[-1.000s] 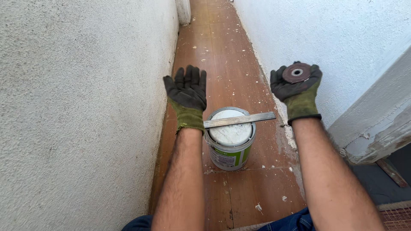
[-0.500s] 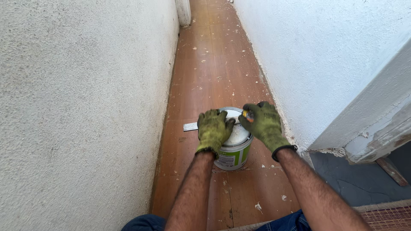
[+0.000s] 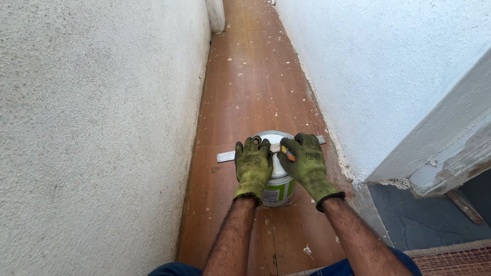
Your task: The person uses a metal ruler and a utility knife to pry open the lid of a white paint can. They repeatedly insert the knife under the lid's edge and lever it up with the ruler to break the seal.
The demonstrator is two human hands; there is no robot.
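A small paint can (image 3: 280, 193) with a white and green label stands on the brown floor between two walls. A flat metal strip (image 3: 225, 156) lies across its top, and both ends stick out past my hands. My left hand (image 3: 253, 166), in a green glove, lies over the can's left side with its fingers curled on the strip. My right hand (image 3: 308, 164), gloved the same, covers the can's right side and the strip. A small yellow and orange thing (image 3: 287, 154) shows at its thumb. What lies under that palm is hidden.
A rough white wall (image 3: 102, 128) stands close on the left and a white wall (image 3: 378, 76) on the right, with a narrow paint-flecked brown floor (image 3: 250, 76) running ahead. At the right a worn white door frame (image 3: 450, 153) opens onto a grey floor and a woven mat (image 3: 450, 260).
Both hands were raised with open palms, a round disc lying in the right one. They came down onto the can and the strip. The disc is out of sight now.
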